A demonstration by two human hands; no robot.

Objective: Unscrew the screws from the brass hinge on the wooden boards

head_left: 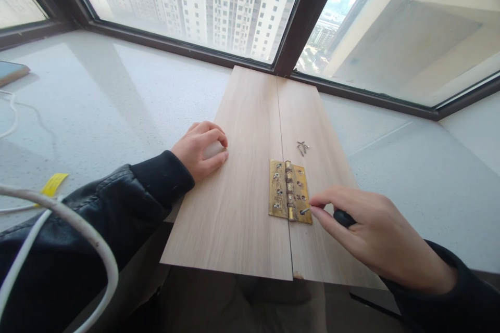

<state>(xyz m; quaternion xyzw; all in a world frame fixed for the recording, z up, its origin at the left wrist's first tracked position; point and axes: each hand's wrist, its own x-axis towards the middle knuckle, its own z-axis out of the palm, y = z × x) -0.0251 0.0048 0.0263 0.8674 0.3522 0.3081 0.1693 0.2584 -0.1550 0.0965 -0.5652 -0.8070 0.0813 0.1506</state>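
Note:
A brass butt hinge lies open across the seam between two pale wood boards. Its left leaf carries several screws on the left board; screw holes show in the right leaf, on the right board. At the bottom hole of that leaf, a screw stands tilted. My right hand pinches its head end between thumb and forefinger, and a black-handled screwdriver is tucked in the palm, its shaft hidden. My left hand rests fingertips on the left board near its edge, thumb and fingers apart.
Several loose screws lie on the right board above the hinge. White cables loop across the lower left, one with a yellow tag. A flat device lies at far left. Dark window frames border the white sill.

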